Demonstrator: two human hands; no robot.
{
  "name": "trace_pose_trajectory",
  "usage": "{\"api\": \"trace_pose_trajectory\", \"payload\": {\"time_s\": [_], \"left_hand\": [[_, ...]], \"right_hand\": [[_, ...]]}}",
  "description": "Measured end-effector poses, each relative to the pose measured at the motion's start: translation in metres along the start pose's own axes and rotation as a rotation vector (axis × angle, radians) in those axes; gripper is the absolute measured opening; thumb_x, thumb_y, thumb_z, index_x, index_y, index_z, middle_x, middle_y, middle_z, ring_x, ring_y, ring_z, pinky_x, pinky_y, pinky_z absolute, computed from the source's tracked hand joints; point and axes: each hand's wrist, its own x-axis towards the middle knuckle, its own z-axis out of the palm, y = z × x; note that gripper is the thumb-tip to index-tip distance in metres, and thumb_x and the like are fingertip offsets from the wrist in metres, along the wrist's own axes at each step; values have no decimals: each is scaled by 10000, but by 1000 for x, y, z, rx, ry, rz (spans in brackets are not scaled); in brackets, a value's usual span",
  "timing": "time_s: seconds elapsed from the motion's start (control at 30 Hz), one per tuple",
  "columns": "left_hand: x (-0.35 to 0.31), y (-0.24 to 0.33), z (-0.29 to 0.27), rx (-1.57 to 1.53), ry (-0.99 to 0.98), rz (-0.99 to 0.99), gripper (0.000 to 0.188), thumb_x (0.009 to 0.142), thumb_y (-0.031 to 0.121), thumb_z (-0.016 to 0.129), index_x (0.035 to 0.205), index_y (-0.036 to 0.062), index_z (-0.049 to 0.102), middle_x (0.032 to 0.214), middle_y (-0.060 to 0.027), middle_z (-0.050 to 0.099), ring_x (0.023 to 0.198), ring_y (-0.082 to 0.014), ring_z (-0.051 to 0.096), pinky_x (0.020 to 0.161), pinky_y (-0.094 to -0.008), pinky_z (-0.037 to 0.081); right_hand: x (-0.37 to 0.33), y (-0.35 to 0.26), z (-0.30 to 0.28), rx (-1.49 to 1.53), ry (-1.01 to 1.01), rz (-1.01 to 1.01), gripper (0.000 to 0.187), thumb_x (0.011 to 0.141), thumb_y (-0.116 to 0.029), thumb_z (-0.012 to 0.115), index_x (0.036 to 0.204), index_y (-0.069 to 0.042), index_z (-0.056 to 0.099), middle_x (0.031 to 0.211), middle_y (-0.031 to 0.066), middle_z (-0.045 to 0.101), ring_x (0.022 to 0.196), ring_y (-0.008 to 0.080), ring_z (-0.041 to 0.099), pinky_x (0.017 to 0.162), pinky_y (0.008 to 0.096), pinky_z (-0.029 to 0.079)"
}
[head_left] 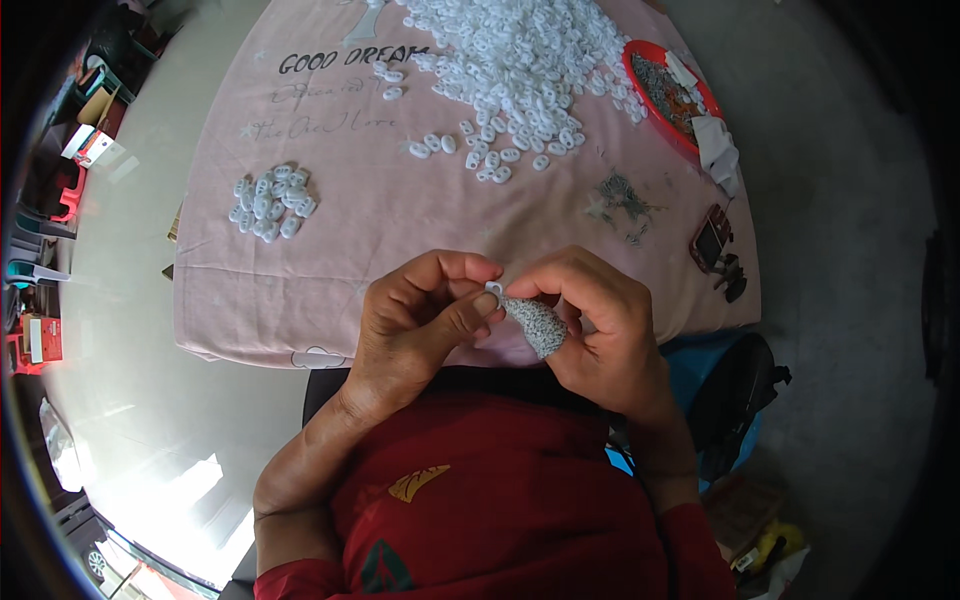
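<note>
Left hand (pixel 425 320): I am pinching a small white piece (pixel 493 289) that is looking like smooth, slightly glossy plastic.
Right hand (pixel 600 325): I am wearing a grey speckled finger cot (pixel 535 322) on my thumb; it is looking knitted, matt and rough.
Table cover (pixel 400 215): pink cloth, matt and soft, is creasing lightly along its near edge.
Big heap (pixel 520 60): white pieces are showing the same smooth plastic sheen.
Small heap (pixel 270 200): white plastic pieces are catching light on rounded faces.
Red bowl (pixel 655 100): smooth glossy plastic rim.
Sleeves and shirt (pixel 500 500): red matt cloth.
Floor (pixel 140 350): a smooth, polished surface is reflecting light.
</note>
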Motion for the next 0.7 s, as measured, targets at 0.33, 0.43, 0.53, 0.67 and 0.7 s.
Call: {"api": "trace_pose_trajectory", "payload": {"time_s": [0.33, 0.43, 0.53, 0.67, 0.7], "left_hand": [[-2, 7, -8, -13, -25, -150, 169, 949, 38, 639, 1113, 1, 657, 943, -44, 705, 796, -62, 648, 688, -194, 528], [-2, 9, -6, -9, -13, -174, 161, 946, 45, 646, 1099, 3, 664, 931, -42, 707, 773, -60, 645, 679, -192, 532], [-2, 4, -5, 48, -30, -146, 154, 941, 45, 652, 1089, 3, 669, 920, -43, 708, 761, -55, 640, 675, -193, 534], [-4, -3, 1, -30, 11, -147, 149, 942, 62, 658, 1082, 15, 670, 907, -41, 712, 747, -50, 636, 660, -188, 525], [-3, -6, 1, -90, 31, -171, 146, 943, 76, 660, 1079, 22, 670, 905, -42, 714, 746, -52, 638, 649, -185, 517]], "right_hand": [[1, -9, -1, 89, -12, 96, 192, 781, 90, 654, 957, 14, 650, 871, 52, 640, 723, 70, 596, 596, 208, 441], [4, -6, -5, 24, -57, 40, 193, 763, 95, 665, 936, 12, 640, 854, 58, 639, 721, 98, 612, 624, 226, 473], [3, -5, -6, -9, -58, -9, 193, 752, 99, 674, 918, 9, 633, 838, 65, 637, 712, 121, 622, 641, 245, 494], [2, -2, -5, -48, -51, -44, 186, 756, 87, 688, 915, 8, 634, 839, 68, 641, 732, 132, 639, 658, 258, 511], [1, 0, -5, -37, -45, -48, 174, 765, 79, 690, 916, 15, 633, 848, 68, 647, 749, 128, 646, 670, 258, 517]]}}
